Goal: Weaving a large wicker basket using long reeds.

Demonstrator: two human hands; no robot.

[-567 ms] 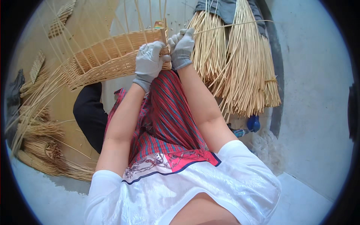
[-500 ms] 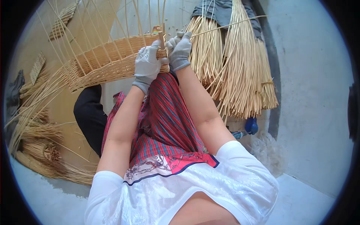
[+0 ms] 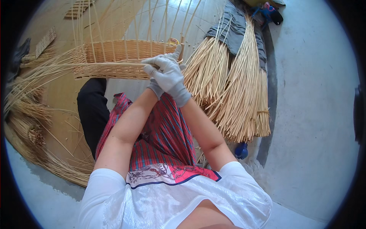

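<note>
Both my hands wear pale grey work gloves and meet at the right end of a long, half-woven wicker basket point(image 3: 126, 51) with tall upright stakes. My right hand point(image 3: 170, 77) crosses over the left, its fingers closed on a thin wicker rod point(image 3: 110, 63) that runs leftward along the basket's near side. Beneath it, my left hand point(image 3: 176, 53) grips the basket's right corner; its thumb shows beside a short, thick corner stick point(image 3: 182, 42), while most of its fingers are hidden by the right hand.
Large bundles of wicker rods point(image 3: 244, 91) lean to the right, with dark grey cloth point(image 3: 230, 24) over their upper part. Loose strands point(image 3: 34, 87) fan out at the left, above more bundles point(image 3: 32, 129). Small woven panels point(image 3: 45, 41) lie on the floor at the far left.
My right hand has swung the rod from pointing right round to the left, crossing over my left hand. The basket has shifted slightly right in view and sits more level.
</note>
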